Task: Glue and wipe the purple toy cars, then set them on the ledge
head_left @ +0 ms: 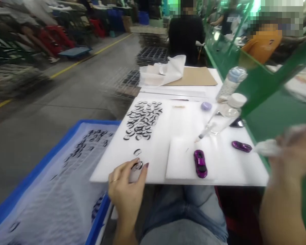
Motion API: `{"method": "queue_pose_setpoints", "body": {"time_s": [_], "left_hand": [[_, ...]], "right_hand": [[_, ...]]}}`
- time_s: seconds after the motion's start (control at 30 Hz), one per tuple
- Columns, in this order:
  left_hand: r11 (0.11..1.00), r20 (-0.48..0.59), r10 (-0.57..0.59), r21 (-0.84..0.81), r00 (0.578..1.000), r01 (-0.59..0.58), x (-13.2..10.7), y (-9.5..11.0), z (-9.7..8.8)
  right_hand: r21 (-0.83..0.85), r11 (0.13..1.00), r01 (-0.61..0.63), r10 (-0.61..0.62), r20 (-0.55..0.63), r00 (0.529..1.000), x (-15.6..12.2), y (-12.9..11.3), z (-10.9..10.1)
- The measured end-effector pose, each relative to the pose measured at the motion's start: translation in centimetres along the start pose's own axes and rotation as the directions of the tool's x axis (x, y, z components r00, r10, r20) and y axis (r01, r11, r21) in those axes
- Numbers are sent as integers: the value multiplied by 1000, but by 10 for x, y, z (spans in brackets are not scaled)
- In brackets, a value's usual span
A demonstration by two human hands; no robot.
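Our left hand (127,190): grip pinched on a small black-and-white disc (137,166) at the white bench's (155,160) near edge. Our right hand (290,160): blurred, holds a white cloth (266,148); grip indistinct. Adjacent: loose disc (137,152), disc pile (142,119), purple toy car (200,163).

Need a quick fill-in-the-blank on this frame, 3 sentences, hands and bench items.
1. The left hand pinches a small black-and-white piece at the ____ edge of the white board.
2. Two toy cars on the board are ____ in colour.
3. The bin beside the board has a ____ rim.
The right hand is blurred, holding something white.

Missing words: near; purple; blue
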State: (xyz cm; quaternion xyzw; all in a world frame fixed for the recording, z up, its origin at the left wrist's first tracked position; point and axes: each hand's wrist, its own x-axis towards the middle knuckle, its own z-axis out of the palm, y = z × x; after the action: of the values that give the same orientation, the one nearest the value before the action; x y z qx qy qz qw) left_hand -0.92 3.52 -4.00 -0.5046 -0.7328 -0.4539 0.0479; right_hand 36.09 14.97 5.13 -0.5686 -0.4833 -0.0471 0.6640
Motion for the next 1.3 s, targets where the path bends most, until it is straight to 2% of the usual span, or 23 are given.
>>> {"method": "queue_pose_setpoints", "body": {"time_s": [0.03, 0.07, 0.13, 0.2, 0.27, 0.3, 0.33, 0.43, 0.47, 0.53, 0.57, 0.7, 0.8, 0.87, 0.93, 1.0, 1.03, 1.07, 1.13, 1.17, 1.2, 1.23, 1.3], "left_hand": [[995, -24, 76, 68, 997, -74, 0, -7, 2], [986, -30, 129, 106, 991, -125, -1, -12, 3], [974, -24, 200, 115, 979, -196, -3, -19, 3], [965, -26, 240, 115, 971, -235, -5, -22, 2], [952, -27, 288, 120, 957, -283, -3, -25, 1], [943, -26, 314, 122, 949, -309, -2, -28, 0], [933, -28, 344, 123, 939, -338, 1, -31, 0], [897, -86, 439, 94, 894, -431, 8, -34, -1], [883, -120, 470, 64, 875, -465, 9, -33, -2], [837, -140, 537, -38, 832, -547, 11, -26, -2], [805, -113, 574, -100, 811, -584, 11, -23, -3], [756, 165, 652, -221, 740, -616, 9, -17, -9], [805, 331, 590, -169, 737, -569, 12, -21, -17], [828, 410, 548, -138, 729, -544, 17, -22, -20], [836, 494, 518, -119, 698, -536, 23, -19, -20], [828, 559, 506, -101, 657, -552, 29, -14, -18], [820, 576, 508, -96, 640, -565, 31, -12, -16], [810, 580, 517, -93, 629, -579, 33, -11, -15], [789, 563, 546, -98, 620, -607, 35, -11, -13], [783, 548, 560, -105, 621, -613, 36, -11, -13], [782, 526, 572, -117, 630, -612, 36, -12, -13], [788, 491, 579, -132, 651, -601, 35, -12, -14], [828, 398, 555, -184, 731, -529, 33, -7, -14]], "right_hand": [[-8, 996, 94, -94, -33, 995, 6, -7, 15], [-7, 972, 236, -235, 51, 971, 12, -13, 30], [-39, 877, 479, -462, 212, 861, 21, -25, 57], [-41, 787, 616, -555, 388, 736, 25, -32, 76], [-39, 773, 633, -541, 481, 690, 24, -32, 84], [-49, 791, 609, -511, 493, 704, 23, -28, 85], [-72, 823, 564, -468, 476, 744, 22, -22, 85], [-122, 964, 235, -199, 252, 947, 21, 5, 78], [-106, 989, 100, -83, 156, 984, 21, 16, 75], [-34, 993, -112, 112, 18, 994, 23, 38, 69], [2, 984, -176, 176, -1, 984, 25, 49, 66], [128, 945, -300, 285, 122, 951, 35, 75, 62], [198, 937, -287, 248, 200, 948, 47, 78, 65], [236, 939, -249, 208, 185, 960, 52, 72, 70], [276, 940, -202, 173, 126, 977, 49, 60, 74], [259, 963, -73, 64, 43, 997, 41, 41, 77], [203, 977, 57, -62, 19, 998, 35, 30, 79], [126, 968, 216, -223, 41, 974, 29, 19, 80], [-5, 862, 507, -496, 202, 844, 17, -1, 85], [-28, 813, 582, -550, 292, 783, 13, -7, 89], [-29, 811, 585, -538, 355, 764, 10, -12, 93], [-27, 845, 535, -483, 390, 784, 10, -15, 97], [14, 940, 341, -319, 384, 866, 17, -17, 104]]}}
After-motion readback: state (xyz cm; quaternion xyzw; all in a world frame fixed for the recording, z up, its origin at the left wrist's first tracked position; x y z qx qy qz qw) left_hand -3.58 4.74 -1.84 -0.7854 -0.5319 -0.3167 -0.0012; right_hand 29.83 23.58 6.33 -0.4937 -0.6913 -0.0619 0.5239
